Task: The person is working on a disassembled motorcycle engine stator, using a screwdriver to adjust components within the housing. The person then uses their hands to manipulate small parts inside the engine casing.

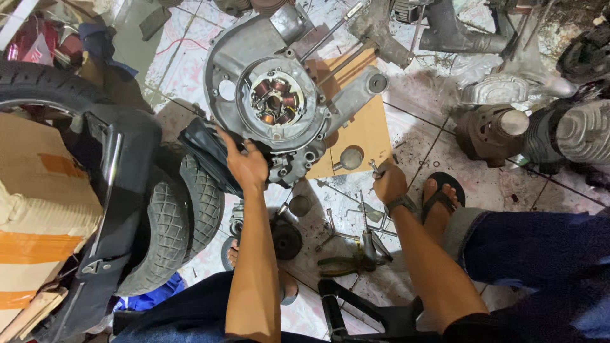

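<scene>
On tiled floor and cardboard (368,136) we steady the engine case (254,57), heavy, rigid, oily-looking, best gripped by its rim, left hand (246,166) clasping its lower edge while right hand (389,183) is clenched around a small wrench (373,167).

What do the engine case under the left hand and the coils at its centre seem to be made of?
Engine case: likely cast aluminium, judging by its dull grey, matte, grimy surface. Coils: apparently copper wire, reddish-brown windings. The left hand rests on the case's lower edge.

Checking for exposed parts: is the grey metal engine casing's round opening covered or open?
Open: the grey metal engine casing shows bare copper-wound coils, no cover.
</scene>
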